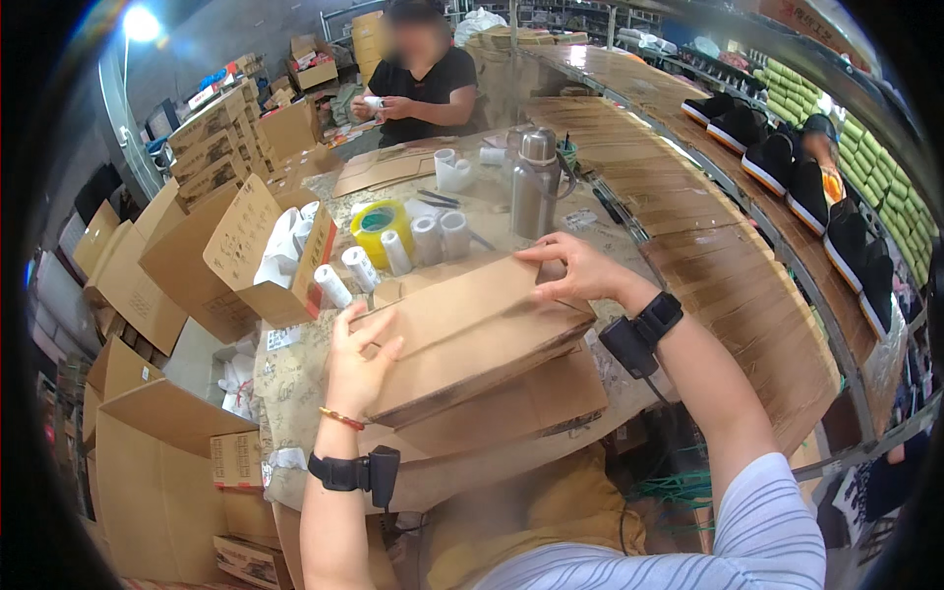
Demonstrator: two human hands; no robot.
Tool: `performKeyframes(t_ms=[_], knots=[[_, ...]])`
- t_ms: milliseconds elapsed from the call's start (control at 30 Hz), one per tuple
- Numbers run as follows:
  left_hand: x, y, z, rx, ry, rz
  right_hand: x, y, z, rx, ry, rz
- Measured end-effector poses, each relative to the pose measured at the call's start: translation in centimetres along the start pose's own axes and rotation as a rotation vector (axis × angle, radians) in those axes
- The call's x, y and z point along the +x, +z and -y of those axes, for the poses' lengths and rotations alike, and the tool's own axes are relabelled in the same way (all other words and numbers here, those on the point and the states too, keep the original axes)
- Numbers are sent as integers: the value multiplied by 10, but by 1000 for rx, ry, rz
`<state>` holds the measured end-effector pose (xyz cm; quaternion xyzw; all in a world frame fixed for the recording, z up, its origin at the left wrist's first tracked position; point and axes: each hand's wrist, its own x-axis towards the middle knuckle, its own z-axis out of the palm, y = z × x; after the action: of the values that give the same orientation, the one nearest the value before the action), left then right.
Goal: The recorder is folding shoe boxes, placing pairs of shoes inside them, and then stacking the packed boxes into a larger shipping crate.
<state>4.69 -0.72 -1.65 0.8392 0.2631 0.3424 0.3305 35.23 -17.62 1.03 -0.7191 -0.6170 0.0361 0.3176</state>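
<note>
In front of me a brown cardboard box (462,329) lies tilted on the table, a long flap folded across its top. My left hand (362,359) holds its left end, thumb over the top and fingers along the edge. At the far right corner, my right hand (580,270) grips the box between thumb and fingers. Another piece of cardboard (551,393) lies under the box, sticking out toward me. Several white label rolls (396,253) stand just beyond the box, beside a roll of yellow tape (380,228). The box hides the undersides of some fingers.
A steel thermos (536,187) stands beyond my right hand. Across the table, a person (423,79) handles a small white roll. An open carton (270,251) with white rolls adjoins the table's left side. Black shoes (806,182) line a shelf at right, past a wooden board (688,226).
</note>
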Motion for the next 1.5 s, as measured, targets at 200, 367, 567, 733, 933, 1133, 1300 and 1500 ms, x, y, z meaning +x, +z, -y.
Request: performKeyframes(t_ms=[200,367,567,733,933,1133,1300,1500], knots=[[1,3,-48,575,-102,64,-12,15,26,-87,161,-141],[-1,-11,-71,179,260,-253,-32,-13,20,-6,-42,-540],[-21,32,-57,830,47,107,-62,-81,33,-238,109,-194],[-24,44,-44,855,77,196,-80,-227,-10,-1038,427,-261],[-24,51,-52,844,74,218,-203,-354,-21,-1263,1327,-473],[-24,45,-60,813,26,272,-219,-346,-25,-1047,1439,-605],[-28,39,-51,702,88,183,-198,-334,14,-1347,750,-811],[-46,28,-74,393,169,-79,-168,-249,59,-497,369,-785]])
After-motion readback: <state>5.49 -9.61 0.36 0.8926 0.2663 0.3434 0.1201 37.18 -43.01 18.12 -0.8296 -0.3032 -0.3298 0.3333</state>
